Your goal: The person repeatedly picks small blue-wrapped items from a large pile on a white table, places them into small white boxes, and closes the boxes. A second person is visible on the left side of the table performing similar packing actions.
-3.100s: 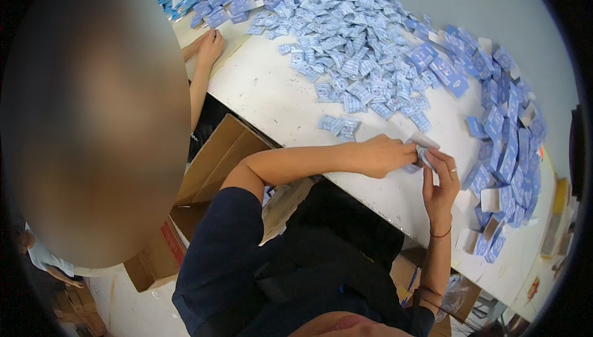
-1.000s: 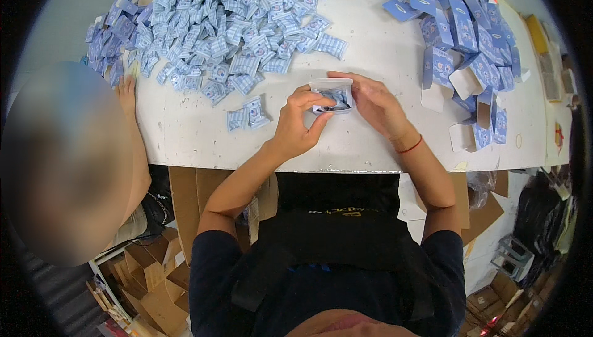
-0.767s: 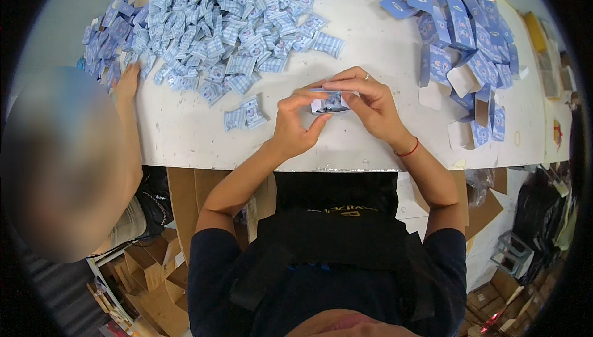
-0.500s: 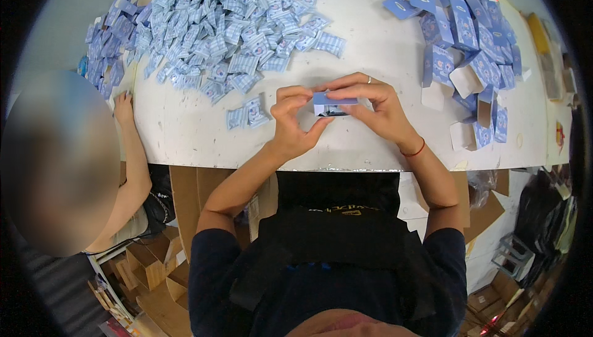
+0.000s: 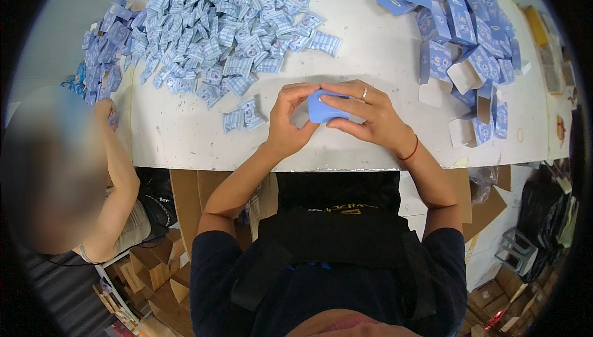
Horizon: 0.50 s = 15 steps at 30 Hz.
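Observation:
Both my hands hold a small blue carton (image 5: 320,109) above the white table, near its front edge. My left hand (image 5: 288,117) grips the carton's left side between thumb and fingers. On the other side, my right hand (image 5: 370,113) has its fingers across the top and its thumb at the near edge. A plain blue face of the carton shows, and its top flap looks closed down. Two small blue checked sachets (image 5: 243,116) lie on the table just left of my left hand.
A big heap of checked sachets (image 5: 216,34) covers the far left of the table (image 5: 370,46). Blue cartons (image 5: 460,28), some with open flaps, are piled at the far right. At the left, another person's arm (image 5: 120,164) reaches to more cartons (image 5: 106,59). Cardboard boxes (image 5: 164,263) stand below.
The carton's open end, seen earlier, is now covered by its blue flap, with my right fingers on it. The other person's hand has drawn back to the left.

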Available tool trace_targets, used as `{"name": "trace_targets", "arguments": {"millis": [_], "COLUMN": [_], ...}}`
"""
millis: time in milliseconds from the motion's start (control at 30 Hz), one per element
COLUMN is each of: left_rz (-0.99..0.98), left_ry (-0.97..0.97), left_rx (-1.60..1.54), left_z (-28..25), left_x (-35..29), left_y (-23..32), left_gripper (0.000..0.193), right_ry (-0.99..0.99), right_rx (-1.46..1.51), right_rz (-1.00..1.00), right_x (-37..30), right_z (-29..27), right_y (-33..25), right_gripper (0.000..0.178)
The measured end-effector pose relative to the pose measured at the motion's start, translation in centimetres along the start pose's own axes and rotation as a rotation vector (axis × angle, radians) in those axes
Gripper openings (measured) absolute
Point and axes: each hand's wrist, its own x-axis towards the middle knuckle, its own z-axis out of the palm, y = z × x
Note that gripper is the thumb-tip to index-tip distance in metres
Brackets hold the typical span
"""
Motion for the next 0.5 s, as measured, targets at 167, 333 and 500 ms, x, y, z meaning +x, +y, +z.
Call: {"name": "trace_targets", "arguments": {"millis": [167, 333, 500], "left_rz": [0.035, 0.034, 0.122], "left_ry": [-0.108, -0.058, -0.075], "left_rx": [0.074, 0.141, 0.245], "left_z": [-0.7, -0.5, -0.8], "left_x": [0.2, 0.1, 0.9], "left_y": [-0.4, -0.1, 1.9], "left_gripper": [0.05, 0.052, 0.039], "right_ry": [0.069, 0.053, -0.004], "right_rx": [-0.129, -0.126, -0.124], "right_rz": [-0.065, 0.031, 0.087], "right_x": [0.0, 0.6, 0.6], "right_z": [0.6, 0.2, -0.3], "right_y": [0.4, -0.4, -1.2], "right_gripper": [0.039, 0.031, 0.033]}}
